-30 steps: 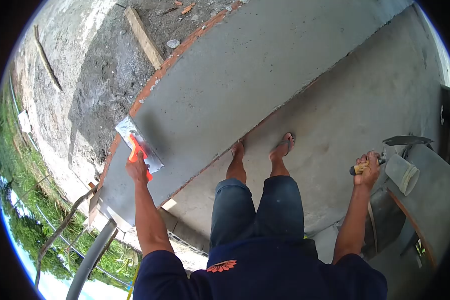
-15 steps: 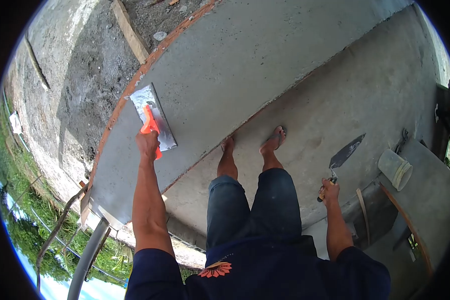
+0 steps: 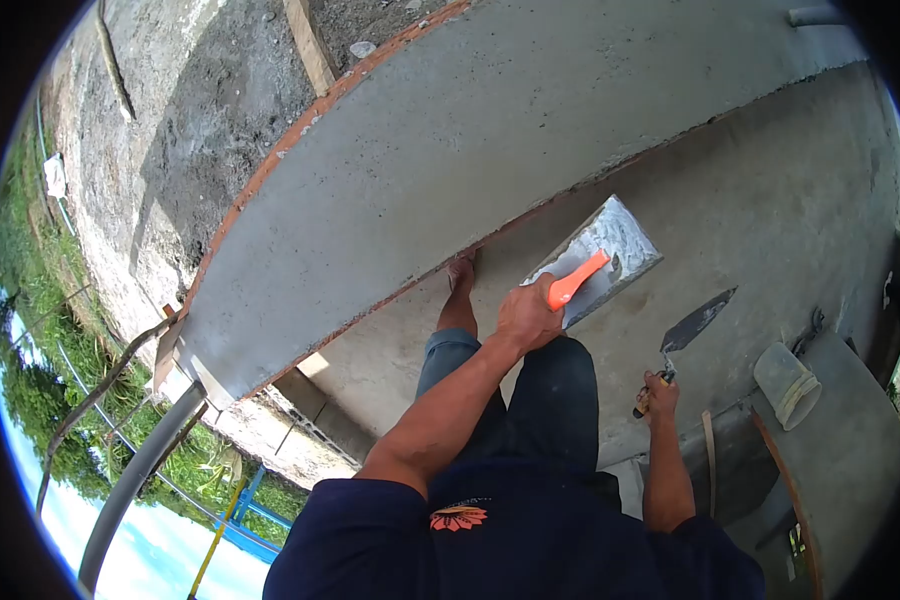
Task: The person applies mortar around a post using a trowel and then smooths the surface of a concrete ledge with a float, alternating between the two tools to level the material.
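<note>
My left hand (image 3: 530, 318) is closed on the orange handle of a rectangular float (image 3: 625, 235), whose upper face is smeared with whitish-grey mortar. The float is raised in front of my legs, over the floor. Lower right, my right hand (image 3: 657, 396) grips the handle of a pointed trowel (image 3: 698, 320), its blade pointing away from me. Smooth grey wet concrete (image 3: 410, 190) forms a broad strip ahead, bordered by a reddish edge on its far side.
A whitish bucket (image 3: 788, 385) lies tilted at the right. A wooden board (image 3: 310, 48) touches the outer edge on rough ground. A grey pipe (image 3: 140, 480) rises at the lower left. My foot (image 3: 460, 270) is beside the strip's near edge.
My left hand has lifted the float off the concrete strip and brought it right and nearer my body. My right hand still holds the trowel. The view has shifted a little.
</note>
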The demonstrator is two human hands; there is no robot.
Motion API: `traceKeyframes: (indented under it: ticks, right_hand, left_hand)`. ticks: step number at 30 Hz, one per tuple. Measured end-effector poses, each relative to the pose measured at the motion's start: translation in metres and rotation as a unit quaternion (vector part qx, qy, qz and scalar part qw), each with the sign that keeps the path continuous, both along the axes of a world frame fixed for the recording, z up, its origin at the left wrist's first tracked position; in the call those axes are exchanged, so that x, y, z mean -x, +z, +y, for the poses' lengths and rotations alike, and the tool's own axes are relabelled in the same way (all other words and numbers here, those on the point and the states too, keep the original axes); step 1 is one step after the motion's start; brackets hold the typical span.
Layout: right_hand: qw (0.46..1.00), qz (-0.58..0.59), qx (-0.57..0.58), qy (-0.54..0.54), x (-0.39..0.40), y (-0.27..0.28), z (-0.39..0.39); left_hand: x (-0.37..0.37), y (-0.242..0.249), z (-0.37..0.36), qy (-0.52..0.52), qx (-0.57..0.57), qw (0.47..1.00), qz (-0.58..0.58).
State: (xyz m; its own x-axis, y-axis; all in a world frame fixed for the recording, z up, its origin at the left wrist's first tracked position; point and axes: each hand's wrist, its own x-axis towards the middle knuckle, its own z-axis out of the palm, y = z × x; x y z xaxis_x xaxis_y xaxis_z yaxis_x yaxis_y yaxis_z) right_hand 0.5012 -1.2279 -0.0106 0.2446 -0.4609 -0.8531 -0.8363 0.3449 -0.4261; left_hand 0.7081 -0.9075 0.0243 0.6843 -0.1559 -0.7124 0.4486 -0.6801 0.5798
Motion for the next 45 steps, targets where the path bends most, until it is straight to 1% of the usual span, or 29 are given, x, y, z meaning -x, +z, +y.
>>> traceKeyframes:
  ticks: [2,3,4,5,6,8,10,12,14,15,16,18,19,20,21,23,24,26,28,30,33,35,36,37,38,39,40,42,45]
  right_hand:
    - [0.996,0.056,0.032,0.058,0.026,-0.015,-0.024]
    - [0.995,0.073,0.021,0.06,0.033,-0.017,-0.029]
    - [0.994,0.091,0.015,0.06,0.038,-0.017,-0.032]
    - [0.991,0.107,0.01,0.075,0.043,-0.017,-0.033]
    - [0.988,0.123,0.008,0.088,0.047,-0.018,-0.034]
    - [0.983,0.145,0.002,0.11,0.044,-0.021,-0.033]
    - [0.978,0.162,-0.01,0.131,0.038,-0.014,-0.026]
    - [0.974,0.154,-0.016,0.166,0.034,-0.017,-0.024]
    - [0.972,0.146,-0.022,0.182,0.027,-0.015,-0.022]
    - [0.972,0.144,-0.027,0.182,0.022,-0.014,-0.018]
    - [0.972,0.142,-0.034,0.184,0.018,-0.011,-0.017]
    - [0.977,0.131,-0.044,0.159,0.018,-0.014,-0.013]
    - [0.98,0.125,-0.051,0.147,0.02,-0.017,-0.011]
    - [0.983,0.116,-0.056,0.134,0.023,-0.02,-0.01]
    - [0.985,0.105,-0.063,0.122,0.026,-0.024,-0.008]
    - [0.99,0.079,-0.073,0.09,0.028,-0.027,-0.004]
    - [0.992,0.068,-0.077,0.07,0.031,-0.026,0.0]
    - [0.993,0.053,-0.098,0.05,0.039,-0.027,-0.003]
    - [0.991,0.069,-0.091,0.065,0.047,-0.024,-0.013]
    - [0.99,0.08,-0.079,0.086,0.046,-0.015,-0.022]
    - [0.988,0.098,-0.048,0.11,0.043,0.011,-0.056]
    - [0.986,0.118,-0.036,0.109,0.043,0.02,-0.078]
    - [0.985,0.127,-0.018,0.111,0.041,0.023,-0.082]
    - [0.985,0.136,0.002,0.111,0.038,0.026,-0.086]
    - [0.983,0.148,0.024,0.108,0.037,0.028,-0.089]
    - [0.983,0.157,0.015,0.091,0.04,0.029,-0.093]
    - [0.983,0.167,0.006,0.073,0.042,0.026,-0.097]
    - [0.982,0.179,-0.008,0.057,0.043,0.017,-0.098]
    - [0.979,0.19,-0.024,0.064,0.024,0.019,-0.092]
  left_hand:
    - [0.037,-0.011,0.064,0.144,-0.052,0.986,-0.07]
    - [0.056,-0.018,0.102,0.243,-0.094,0.96,-0.101]
    - [0.078,-0.039,0.15,0.336,-0.092,0.927,-0.136]
    - [0.076,-0.02,0.189,0.476,-0.05,0.876,-0.051]
    - [0.087,-0.026,0.23,0.557,-0.065,0.823,-0.087]
    - [0.091,-0.037,0.307,0.633,-0.126,0.763,-0.039]
    - [0.075,-0.042,0.356,0.666,-0.126,0.734,-0.035]
    - [0.053,-0.07,0.399,0.661,-0.067,0.747,-0.026]
    - [-0.006,-0.075,0.385,0.618,-0.073,0.782,-0.023]
    - [-0.039,-0.072,0.368,0.563,-0.093,0.821,-0.01]
    - [-0.073,-0.065,0.341,0.505,-0.116,0.855,0.003]
    - [-0.145,-0.042,0.265,0.39,-0.105,0.915,0.002]
    - [-0.174,-0.052,0.237,0.331,-0.097,0.939,0.006]
    - [-0.197,-0.06,0.202,0.263,-0.09,0.96,-0.024]
    - [-0.215,-0.062,0.163,0.225,-0.082,0.971,-0.016]
    - [-0.229,-0.097,0.108,0.154,-0.098,0.98,-0.075]
    - [-0.232,-0.082,0.076,0.129,-0.075,0.988,-0.04]
    - [-0.219,-0.076,0.019,0.028,-0.063,0.994,-0.082]
    - [-0.199,-0.074,-0.041,-0.079,-0.065,0.987,-0.122]
    - [-0.178,-0.057,-0.085,-0.127,-0.065,0.984,-0.106]
    - [-0.144,-0.031,-0.096,-0.078,-0.017,0.991,-0.109]
    - [-0.12,-0.009,-0.059,0.025,-0.019,0.991,-0.132]
    - [-0.107,-0.007,-0.029,0.083,-0.036,0.981,-0.17]
    - [-0.095,-0.006,0.003,0.168,-0.038,0.971,-0.165]
    - [-0.075,-0.044,0.046,0.277,-0.032,0.949,-0.145]
    - [-0.072,-0.017,0.07,0.392,0.01,0.916,-0.08]
    - [-0.058,-0.029,0.102,0.437,0.012,0.895,-0.089]
    - [-0.055,-0.032,0.128,0.534,-0.027,0.841,-0.086]
    - [-0.084,-0.053,0.107,0.55,0.015,0.835,-0.031]
